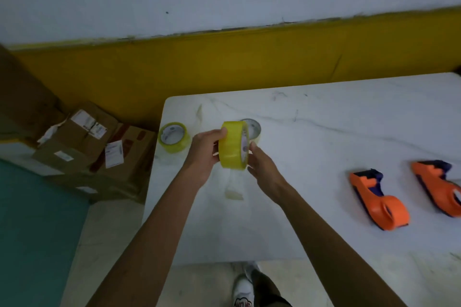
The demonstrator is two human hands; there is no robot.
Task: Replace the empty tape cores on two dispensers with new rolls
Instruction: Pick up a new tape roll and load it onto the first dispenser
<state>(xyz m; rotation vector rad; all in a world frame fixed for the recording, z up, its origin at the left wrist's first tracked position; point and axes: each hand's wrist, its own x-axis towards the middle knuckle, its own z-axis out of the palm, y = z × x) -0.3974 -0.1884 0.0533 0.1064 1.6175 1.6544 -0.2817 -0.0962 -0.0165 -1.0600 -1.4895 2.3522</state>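
I hold a full yellow tape roll [232, 149] on edge above the white table [324, 132]. My left hand [203, 151] grips its left face and my right hand [262, 169] touches its right side. A clear strip of loose tape [234, 185] hangs down from the roll. A second yellow roll [172, 136] lies at the table's left corner. Behind the held roll, a pale thin ring that looks like an empty core [253, 128] rests on the table. Two orange-and-purple dispensers [376, 198] [439, 185] lie at the right, their hubs bare.
Several cardboard boxes [94, 147] with shipping labels are stacked on the floor left of the table. A yellow-and-white wall [224, 65] runs behind. My shoe [243, 286] shows below the table's near edge.
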